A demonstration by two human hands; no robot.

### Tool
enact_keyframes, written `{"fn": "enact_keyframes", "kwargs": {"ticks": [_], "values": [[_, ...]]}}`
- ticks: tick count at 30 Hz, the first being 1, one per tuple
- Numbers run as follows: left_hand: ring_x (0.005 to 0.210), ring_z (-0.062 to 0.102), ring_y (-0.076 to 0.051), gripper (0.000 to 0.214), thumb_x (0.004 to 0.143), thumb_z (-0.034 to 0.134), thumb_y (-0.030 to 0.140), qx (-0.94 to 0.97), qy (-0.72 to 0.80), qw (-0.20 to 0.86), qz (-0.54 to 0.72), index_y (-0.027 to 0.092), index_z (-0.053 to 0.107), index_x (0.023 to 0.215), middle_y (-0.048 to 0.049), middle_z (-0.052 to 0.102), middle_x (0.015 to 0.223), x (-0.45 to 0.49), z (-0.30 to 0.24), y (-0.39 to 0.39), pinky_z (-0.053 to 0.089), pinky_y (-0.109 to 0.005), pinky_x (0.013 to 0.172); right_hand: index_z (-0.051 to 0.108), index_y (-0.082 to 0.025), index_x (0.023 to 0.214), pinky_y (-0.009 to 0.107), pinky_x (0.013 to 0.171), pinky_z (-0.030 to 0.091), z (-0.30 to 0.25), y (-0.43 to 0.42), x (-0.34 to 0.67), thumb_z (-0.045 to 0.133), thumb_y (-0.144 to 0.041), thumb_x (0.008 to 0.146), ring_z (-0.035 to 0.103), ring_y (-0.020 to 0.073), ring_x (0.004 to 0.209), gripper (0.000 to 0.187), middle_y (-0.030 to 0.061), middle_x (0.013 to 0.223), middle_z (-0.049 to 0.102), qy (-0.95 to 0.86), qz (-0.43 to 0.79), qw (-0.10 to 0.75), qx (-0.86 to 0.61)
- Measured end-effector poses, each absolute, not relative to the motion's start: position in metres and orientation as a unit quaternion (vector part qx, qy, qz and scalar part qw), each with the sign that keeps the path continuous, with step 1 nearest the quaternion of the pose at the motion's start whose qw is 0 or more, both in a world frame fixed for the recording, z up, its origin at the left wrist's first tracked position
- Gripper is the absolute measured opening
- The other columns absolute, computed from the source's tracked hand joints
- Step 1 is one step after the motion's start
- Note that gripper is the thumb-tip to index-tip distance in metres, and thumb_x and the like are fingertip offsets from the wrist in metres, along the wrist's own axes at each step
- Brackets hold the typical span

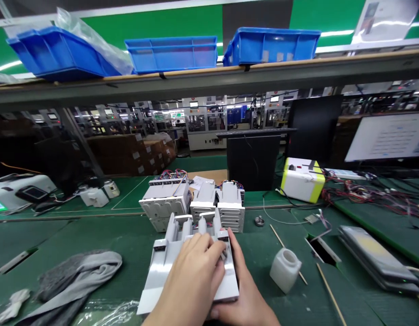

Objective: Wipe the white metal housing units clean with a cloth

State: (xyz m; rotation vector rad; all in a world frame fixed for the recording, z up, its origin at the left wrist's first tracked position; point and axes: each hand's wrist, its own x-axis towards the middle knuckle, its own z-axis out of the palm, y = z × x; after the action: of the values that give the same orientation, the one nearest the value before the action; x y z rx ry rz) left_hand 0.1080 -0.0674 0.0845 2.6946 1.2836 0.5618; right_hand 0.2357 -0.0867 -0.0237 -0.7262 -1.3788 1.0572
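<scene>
1. As the white housing (pixel 163 267) lies flat on the green surface (pixel 103 235) right in front of me, both my hands are on it, towards its right side.
2. My right hand (pixel 245 294) has a closed grip on the housing's right edge. The thumb is laid up along the side and the other fingers are tucked underneath, out of sight.
3. My left hand (pixel 192 280) lies across the top with fingers curled, the tips at a small fitting beside the upright posts. I cannot tell whether that grip pinches a small piece or only presses down.
4. I judge this to be a fitting or checking step at the housing's far end, with one hand steadying while the other works on a detail.
5. A next move there calls for the right hand to hold firm so the housing does not slide. The fingertips should press lightly, since the posts look like thin plastic.
6. Just behind stand white units (pixel 165 201) with coloured wires. To the right is a small white bottle (pixel 286 269) with a thin wooden stick (pixel 276 235) beside it, and a grey cloth (pixel 76 271) lies at the left.
7. I can read no writing. The monitor (pixel 386 136) shows blurred lines, and the sheet (pixel 382 18) and the labels on the blue bins (pixel 273 45) and cartons (pixel 141 156) are too small.
</scene>
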Motion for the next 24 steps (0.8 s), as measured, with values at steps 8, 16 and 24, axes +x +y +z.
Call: {"fn": "enact_keyframes", "kwargs": {"ticks": [8,16,24], "values": [[0.086,0.053,-0.023,0.018,0.084,0.059,0.011,0.868,0.417,-0.005,0.269,0.022,0.072,0.09,-0.0044,0.061,0.09,0.118,0.08,-0.059,0.047,-0.038,0.075,0.0,-0.023,0.153,0.048,0.112,0.034,-0.029,-0.086,0.231,0.079,-0.031,0.06,0.042,0.0314,0.137,0.122,0.0169,0.157,0.027,-0.565,0.455,0.616,-0.308],[0.084,0.051,-0.021,0.024,0.084,0.062,0.017,0.876,0.419,0.001,0.241,0.033,0.074,0.097,-0.0011,0.06,0.086,0.111,0.083,-0.057,0.041,-0.036,0.074,-0.006,-0.022,0.153,0.046,0.11,0.036,-0.033,-0.087,0.231,0.077,-0.03,0.061,0.043,0.0292,0.137,0.124,0.016,0.158,0.026,-0.557,0.483,0.607,-0.295],[0.083,0.052,-0.022,0.025,0.088,0.053,0.009,0.894,0.408,-0.013,0.185,0.023,0.073,0.089,-0.0025,0.063,0.086,0.119,0.092,-0.058,0.04,-0.035,0.073,-0.001,-0.026,0.152,0.047,0.109,0.037,-0.031,-0.088,0.233,0.075,-0.018,0.059,0.046,0.0301,0.134,0.121,0.0151,0.158,0.026,-0.559,0.472,0.607,-0.31]]}}
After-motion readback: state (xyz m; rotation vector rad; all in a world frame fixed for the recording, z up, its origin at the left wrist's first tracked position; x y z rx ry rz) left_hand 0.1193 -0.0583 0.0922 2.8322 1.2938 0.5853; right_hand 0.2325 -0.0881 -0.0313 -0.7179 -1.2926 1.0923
